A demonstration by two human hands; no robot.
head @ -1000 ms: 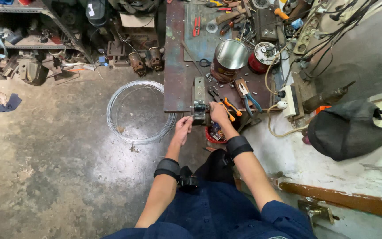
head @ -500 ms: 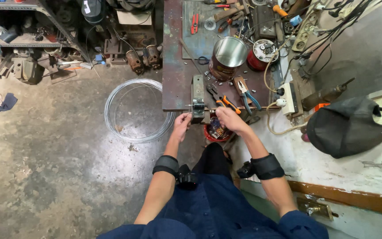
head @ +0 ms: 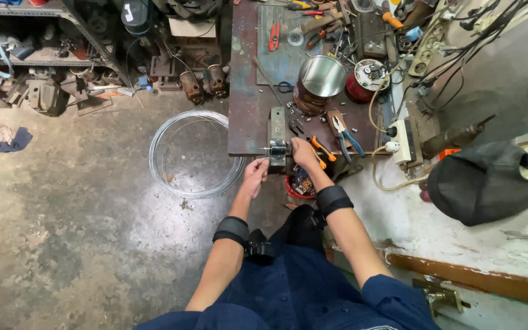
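Small bench vise [head: 276,148] sits at the near edge of the rusty metal surface [head: 245,122], centre of the frame, its long axis running away from the person; dark, greasy steel, with a thin rod poking out leftward; left hand [head: 255,177] just below and left of it, fingers curled narrow around something too small to make out; right hand [head: 304,153] just right of it, touching, grip closed at the jaw end, contents unclear; orange-handled pliers [head: 320,148] beside that hand; wire coil [head: 194,154] on the floor, left.
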